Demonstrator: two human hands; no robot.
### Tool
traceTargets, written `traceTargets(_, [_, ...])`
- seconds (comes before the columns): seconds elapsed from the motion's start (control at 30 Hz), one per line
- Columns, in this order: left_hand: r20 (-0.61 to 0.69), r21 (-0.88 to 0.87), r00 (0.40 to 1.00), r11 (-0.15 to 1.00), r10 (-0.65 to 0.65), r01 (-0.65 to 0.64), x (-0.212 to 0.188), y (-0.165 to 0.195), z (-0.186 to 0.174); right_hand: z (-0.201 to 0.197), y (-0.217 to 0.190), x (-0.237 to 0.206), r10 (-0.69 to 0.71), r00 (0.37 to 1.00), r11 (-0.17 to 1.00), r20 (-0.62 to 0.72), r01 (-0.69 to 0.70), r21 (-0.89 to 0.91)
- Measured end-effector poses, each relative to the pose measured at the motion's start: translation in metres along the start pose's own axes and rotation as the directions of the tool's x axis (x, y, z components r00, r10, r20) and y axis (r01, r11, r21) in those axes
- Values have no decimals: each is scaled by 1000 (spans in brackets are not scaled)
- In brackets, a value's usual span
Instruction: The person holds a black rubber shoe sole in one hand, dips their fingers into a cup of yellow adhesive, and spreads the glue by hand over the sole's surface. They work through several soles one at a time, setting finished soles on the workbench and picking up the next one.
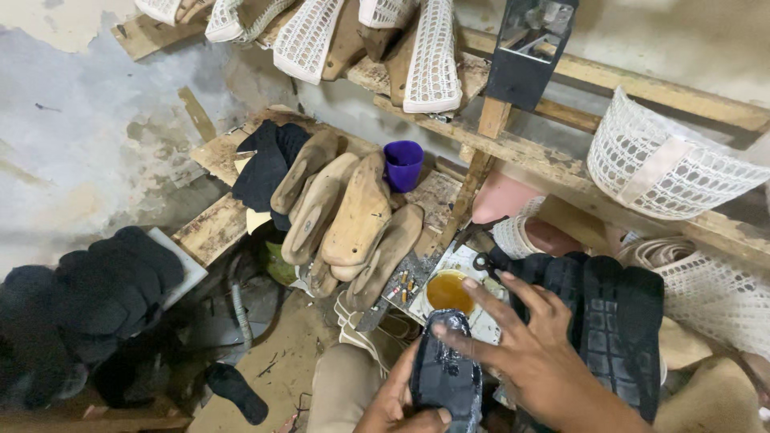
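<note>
Shelf: rough wooden plank shelf (216, 228), worn, carrying smooth tan wooden shoe lasts (353, 220) at its right end.
Sole: glossy black rubber shoe sole (446, 373), wet-looking, low centre; left hand (393, 405) fingers clasp its lower end.
Right hand (533, 353): fingers spread, fingertips touching sole.
Risk: open amber glue pot (447, 290) just beside; a nudge might spill it.

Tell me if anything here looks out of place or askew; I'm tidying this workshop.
The wooden shoe lasts lie in a loose heap, tipping off the shelf's edge. One black sole lies alone on the floor. Plaster has flaked off the wall. The left hand holds a glossy black sole, the right hand's fingertips on it.
</note>
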State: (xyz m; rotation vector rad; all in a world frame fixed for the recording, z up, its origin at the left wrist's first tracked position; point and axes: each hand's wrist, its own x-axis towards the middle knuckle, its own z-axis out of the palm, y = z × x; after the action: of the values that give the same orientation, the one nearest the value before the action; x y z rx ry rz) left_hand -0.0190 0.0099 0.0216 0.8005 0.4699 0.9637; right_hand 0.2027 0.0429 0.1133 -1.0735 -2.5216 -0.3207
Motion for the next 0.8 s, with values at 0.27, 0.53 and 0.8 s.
traceTargets(0.27, [-96, 38, 983, 987, 157, -154, 0, 5, -2, 6, -2, -14, 30, 997, 992, -70, -21, 120])
traceTargets(0.53, [-176, 90, 977, 990, 120, -106, 10, 7, 14, 26, -24, -37, 81, 968, 942, -240, 5, 337])
traceTargets(0.8, [-507, -366, 861, 897, 33, -249, 36, 43, 21, 33, -46, -31, 464, 851, 358, 245, -433, 827])
